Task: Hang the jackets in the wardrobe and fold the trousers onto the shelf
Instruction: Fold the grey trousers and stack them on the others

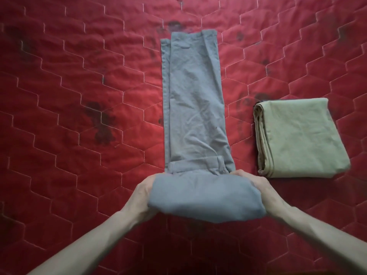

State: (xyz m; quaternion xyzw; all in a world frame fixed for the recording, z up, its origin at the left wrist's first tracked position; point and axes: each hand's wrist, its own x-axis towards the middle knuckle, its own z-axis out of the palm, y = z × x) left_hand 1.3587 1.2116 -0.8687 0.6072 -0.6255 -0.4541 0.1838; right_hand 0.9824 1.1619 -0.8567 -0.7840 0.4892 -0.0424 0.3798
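Grey-blue trousers (pixel 195 108) lie lengthwise down the middle of a red quilted bedspread (pixel 69 96), legs together. Their near end is doubled over into a thick fold, lifted a little off the bed. My left hand (pixel 144 197) grips the left side of that fold and my right hand (pixel 262 190) grips its right side. A waistband with a belt loop shows just beyond the fold. To the right rests a pair of olive-green trousers (pixel 297 137), folded into a flat rectangle, apart from the grey pair.
The bedspread has white hexagonal stitching and several dark stains. It fills the whole view. No wardrobe, shelf or jacket is in sight.
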